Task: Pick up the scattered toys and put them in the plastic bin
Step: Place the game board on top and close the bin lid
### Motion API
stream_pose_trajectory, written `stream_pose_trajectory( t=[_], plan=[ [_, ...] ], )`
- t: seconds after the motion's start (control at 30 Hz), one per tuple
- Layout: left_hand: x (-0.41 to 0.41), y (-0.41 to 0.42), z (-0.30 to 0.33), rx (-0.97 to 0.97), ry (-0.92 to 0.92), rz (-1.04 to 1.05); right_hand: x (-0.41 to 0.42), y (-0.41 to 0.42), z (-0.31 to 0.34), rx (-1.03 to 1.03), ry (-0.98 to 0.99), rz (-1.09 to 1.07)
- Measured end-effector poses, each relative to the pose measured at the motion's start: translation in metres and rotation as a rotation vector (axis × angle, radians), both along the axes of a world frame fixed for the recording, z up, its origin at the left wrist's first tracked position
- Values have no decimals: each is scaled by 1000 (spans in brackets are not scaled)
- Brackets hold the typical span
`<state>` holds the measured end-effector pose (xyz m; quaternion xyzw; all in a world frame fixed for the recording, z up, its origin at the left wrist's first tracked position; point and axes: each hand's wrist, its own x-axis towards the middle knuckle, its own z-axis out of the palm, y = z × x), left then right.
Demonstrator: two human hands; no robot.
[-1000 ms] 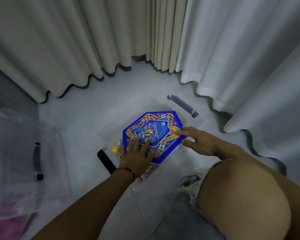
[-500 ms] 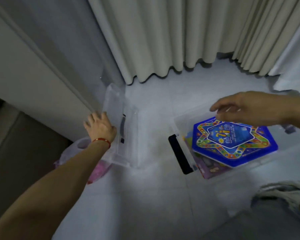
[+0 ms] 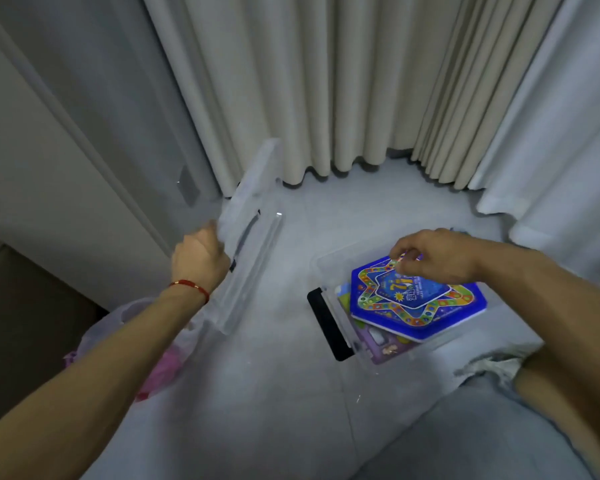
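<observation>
now | left hand (image 3: 200, 259) fingers grip clear lid (image 3: 253, 237) edge | right hand (image 3: 437, 256) fingers loosely curled over plastic bin (image 3: 329, 271)

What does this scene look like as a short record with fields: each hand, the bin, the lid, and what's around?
left hand: left hand grips the clear lid, tilted up off the floor
right hand: right hand hovers over the blue game board, fingers curled; contact unclear
bin: clear plastic bin on the floor, black handle, board on top of other toys
surroundings: curtains behind, pink bag under the left forearm
</observation>
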<state>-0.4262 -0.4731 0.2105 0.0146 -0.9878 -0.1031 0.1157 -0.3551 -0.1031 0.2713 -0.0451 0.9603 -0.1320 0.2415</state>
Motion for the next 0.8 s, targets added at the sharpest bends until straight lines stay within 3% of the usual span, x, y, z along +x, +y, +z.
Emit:
stream_pose_trajectory(
  t=[0.1,0.2,0.37,0.53,0.6,0.73,0.8],
  plan=[
    [7,60,32,62,117,-273,2,38,2,-71,108,-259],
    [22,144,24,53,-2,-474,8,80,-10,-246,165,-613],
    [84,265,-44,-291,-134,-671,41,137,-44,-401,244,-940],
    [123,302,-86,-442,-293,-866,57,161,-104,-262,229,-974],
    [123,300,-94,-345,-306,-943,56,167,-119,-279,226,-942],
    [98,289,-110,-297,-175,-869,39,188,-147,-103,182,-786],
    [89,288,-120,-248,-238,-812,26,199,-158,-67,168,-764]
  ],
)
